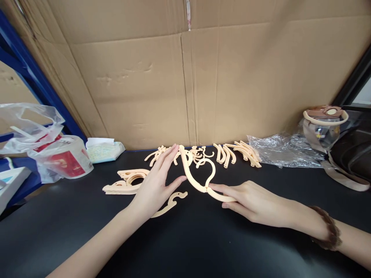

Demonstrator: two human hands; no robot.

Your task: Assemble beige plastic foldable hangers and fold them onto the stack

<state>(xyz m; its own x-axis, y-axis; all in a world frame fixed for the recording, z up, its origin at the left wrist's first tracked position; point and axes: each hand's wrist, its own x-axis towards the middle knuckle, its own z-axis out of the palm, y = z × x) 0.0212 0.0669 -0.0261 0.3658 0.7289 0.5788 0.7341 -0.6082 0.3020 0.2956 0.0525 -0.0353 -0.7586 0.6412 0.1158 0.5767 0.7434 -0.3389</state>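
Note:
My left hand [155,181] lies on the black table [185,239] with fingers stretched out, touching the left arm of a beige plastic hanger piece [191,175]. Under its palm sits a small beige hook part [171,202]. My right hand [251,200] pinches the right end of the same curved hanger piece near its hook loop [210,170]. A stack of assembled beige hangers [127,181] rests just left of my left hand.
More loose beige parts [232,152] lie along the cardboard wall [185,77]. Crinkled clear plastic [278,152] and a lidded bottle [323,125] stand at right. A plastic bag with a red tub [62,158] and a tissue pack [102,150] sit at left.

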